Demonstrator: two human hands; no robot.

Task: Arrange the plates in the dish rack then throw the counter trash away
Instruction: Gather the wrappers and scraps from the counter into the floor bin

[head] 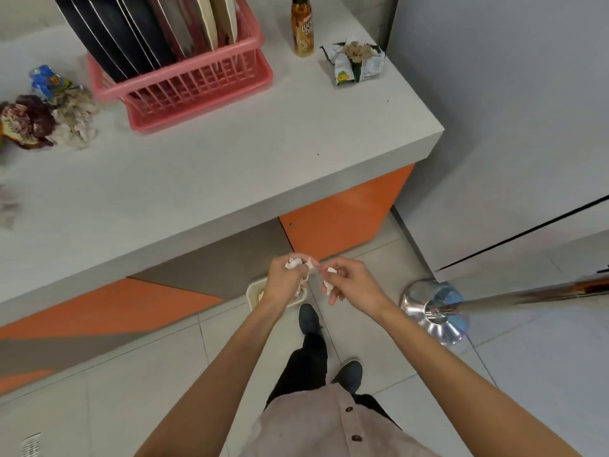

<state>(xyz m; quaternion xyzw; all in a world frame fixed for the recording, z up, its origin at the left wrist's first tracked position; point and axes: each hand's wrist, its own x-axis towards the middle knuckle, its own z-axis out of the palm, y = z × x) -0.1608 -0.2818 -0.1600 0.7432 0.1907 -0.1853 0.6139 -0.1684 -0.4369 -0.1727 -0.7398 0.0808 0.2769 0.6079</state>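
Several plates [138, 31] stand upright in the pink dish rack [194, 90] on the grey counter [230, 166]. My left hand [285, 282] is closed on crumpled white paper [295, 262], and my right hand [349, 280] pinches another white scrap [330, 270]. Both hands hover over a small cream bin [255, 291] on the floor, mostly hidden by my left hand. Crumpled wrappers [49, 117] lie on the counter at the left. A torn snack packet [357, 62] lies at the back right.
A brown bottle [302, 26] stands beside the rack. More crumpled paper [8, 209] shows at the left edge. A chrome post with a round base [431, 311] stands on the tiled floor to my right. A grey appliance wall [510, 127] borders the counter's right end.
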